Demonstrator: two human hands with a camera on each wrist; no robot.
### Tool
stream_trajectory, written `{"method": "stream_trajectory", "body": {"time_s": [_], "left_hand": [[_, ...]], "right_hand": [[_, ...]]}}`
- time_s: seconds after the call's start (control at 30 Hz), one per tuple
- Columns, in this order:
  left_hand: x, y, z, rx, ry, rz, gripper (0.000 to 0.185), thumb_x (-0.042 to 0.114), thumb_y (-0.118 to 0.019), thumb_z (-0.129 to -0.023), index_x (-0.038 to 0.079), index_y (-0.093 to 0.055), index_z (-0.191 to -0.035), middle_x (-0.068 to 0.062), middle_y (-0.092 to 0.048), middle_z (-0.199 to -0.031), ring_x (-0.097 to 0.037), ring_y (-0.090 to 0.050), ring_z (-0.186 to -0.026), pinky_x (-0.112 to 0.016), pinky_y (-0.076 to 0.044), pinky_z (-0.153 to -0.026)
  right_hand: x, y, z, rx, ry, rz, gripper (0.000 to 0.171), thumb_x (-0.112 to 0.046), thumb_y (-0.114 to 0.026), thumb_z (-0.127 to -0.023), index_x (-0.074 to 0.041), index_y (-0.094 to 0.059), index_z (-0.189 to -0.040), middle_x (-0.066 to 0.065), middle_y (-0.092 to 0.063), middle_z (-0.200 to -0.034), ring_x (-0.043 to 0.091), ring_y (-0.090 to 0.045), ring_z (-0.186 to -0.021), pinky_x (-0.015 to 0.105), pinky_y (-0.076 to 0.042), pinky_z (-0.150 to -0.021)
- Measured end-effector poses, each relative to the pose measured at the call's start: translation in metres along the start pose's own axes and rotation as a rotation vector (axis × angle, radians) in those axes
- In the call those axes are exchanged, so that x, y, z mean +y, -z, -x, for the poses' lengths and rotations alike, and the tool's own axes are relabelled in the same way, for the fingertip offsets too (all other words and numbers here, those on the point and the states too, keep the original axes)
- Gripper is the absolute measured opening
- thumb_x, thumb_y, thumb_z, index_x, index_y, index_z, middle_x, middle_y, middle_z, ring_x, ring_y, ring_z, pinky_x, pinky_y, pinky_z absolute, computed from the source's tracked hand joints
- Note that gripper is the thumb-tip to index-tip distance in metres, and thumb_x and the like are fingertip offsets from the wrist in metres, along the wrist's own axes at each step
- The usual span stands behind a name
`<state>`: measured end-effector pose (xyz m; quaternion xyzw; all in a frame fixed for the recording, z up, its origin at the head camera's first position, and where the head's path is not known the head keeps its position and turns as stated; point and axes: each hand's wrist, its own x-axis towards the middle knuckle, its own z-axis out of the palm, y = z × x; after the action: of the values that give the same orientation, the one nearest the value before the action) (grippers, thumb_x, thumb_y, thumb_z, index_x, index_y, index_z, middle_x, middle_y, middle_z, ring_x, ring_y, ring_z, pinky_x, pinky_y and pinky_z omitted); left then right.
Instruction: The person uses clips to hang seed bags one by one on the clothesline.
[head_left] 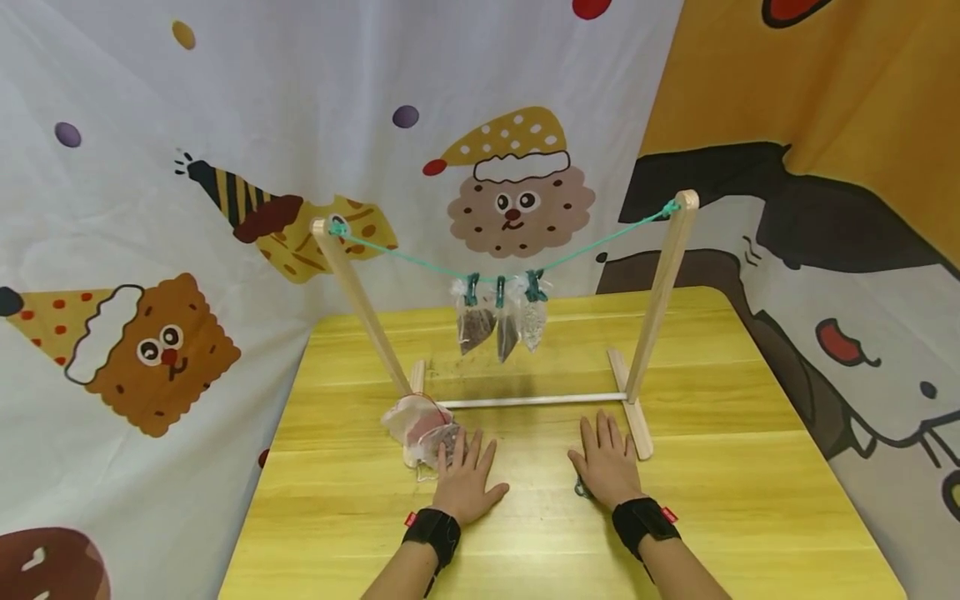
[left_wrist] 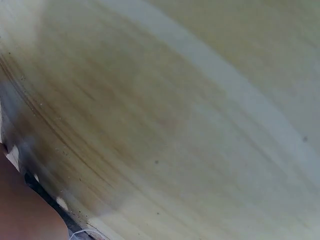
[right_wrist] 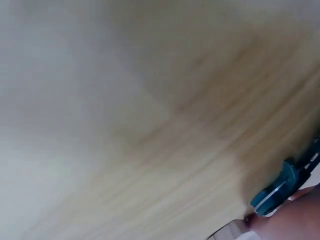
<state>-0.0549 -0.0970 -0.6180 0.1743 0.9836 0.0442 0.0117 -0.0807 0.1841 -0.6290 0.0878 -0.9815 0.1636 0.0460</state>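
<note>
My left hand (head_left: 463,490) lies palm down on the table, fingers spread. Its fingertips are at the edge of a small pile of pouches (head_left: 420,423), pale and see-through, one with dark contents and a red cord. Flat on the table too is my right hand (head_left: 609,467), fingers straight, near the stand's right foot. A dark green clip (head_left: 582,488) pokes out beside its thumb side; the right wrist view shows this teal clip (right_wrist: 277,192) close to the hand. Three clear bags (head_left: 505,329) of dark and pale grains hang from a green string (head_left: 420,260) by green clips (head_left: 500,292).
A wooden stand with a left post (head_left: 363,312), a right post (head_left: 662,300) and a white crossbar (head_left: 532,401) stands on the yellow wood-grain table (head_left: 750,500). Behind it hangs a cloth backdrop (head_left: 300,108) with cartoon prints. Both wrists wear black bands (head_left: 433,533).
</note>
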Motion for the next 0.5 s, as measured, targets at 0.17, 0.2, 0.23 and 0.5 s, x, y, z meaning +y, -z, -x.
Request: {"method": "stream_trajectory", "body": {"time_s": [0.17, 0.2, 0.23, 0.5], "left_hand": [[-0.002, 0.002, -0.001, -0.008, 0.014, 0.006, 0.076, 0.069, -0.035, -0.081, 0.025, -0.024, -0.142, -0.006, -0.013, -0.148, -0.034, 0.002, -0.134, -0.061, -0.002, -0.100], [-0.002, 0.002, -0.001, -0.009, 0.016, 0.011, 0.076, 0.069, -0.035, -0.081, 0.025, -0.024, -0.142, -0.006, -0.012, -0.148, -0.033, 0.003, -0.134, -0.061, -0.001, -0.100], [-0.002, 0.002, -0.001, -0.011, 0.016, 0.018, 0.076, 0.069, -0.035, -0.081, 0.025, -0.024, -0.142, -0.006, -0.012, -0.148, -0.033, 0.003, -0.134, -0.061, -0.001, -0.100], [-0.001, -0.001, -0.001, -0.003, 0.006, 0.035, 0.076, 0.068, -0.036, -0.081, 0.024, -0.025, -0.142, -0.007, -0.013, -0.148, -0.034, 0.002, -0.134, -0.062, -0.002, -0.099]], "right_hand": [[-0.003, 0.002, 0.011, -0.027, 0.016, -0.012, 0.069, -0.049, -0.048, -0.087, -0.009, -0.030, -0.140, 0.022, -0.016, -0.144, 0.039, -0.012, -0.131, 0.063, -0.010, -0.097], [-0.003, 0.002, 0.013, -0.035, 0.014, -0.020, 0.070, -0.051, -0.047, -0.087, -0.009, -0.029, -0.140, 0.022, -0.014, -0.145, 0.039, -0.010, -0.131, 0.063, -0.008, -0.097], [-0.004, 0.000, 0.014, -0.041, 0.013, -0.024, 0.071, -0.052, -0.046, -0.087, -0.010, -0.028, -0.141, 0.021, -0.013, -0.145, 0.039, -0.008, -0.132, 0.063, -0.007, -0.098], [-0.005, 0.007, 0.033, 0.029, 0.088, -0.012, 0.076, -0.056, -0.054, -0.080, -0.010, -0.036, -0.137, 0.021, -0.018, -0.144, 0.040, -0.013, -0.131, 0.063, -0.010, -0.097]]}}
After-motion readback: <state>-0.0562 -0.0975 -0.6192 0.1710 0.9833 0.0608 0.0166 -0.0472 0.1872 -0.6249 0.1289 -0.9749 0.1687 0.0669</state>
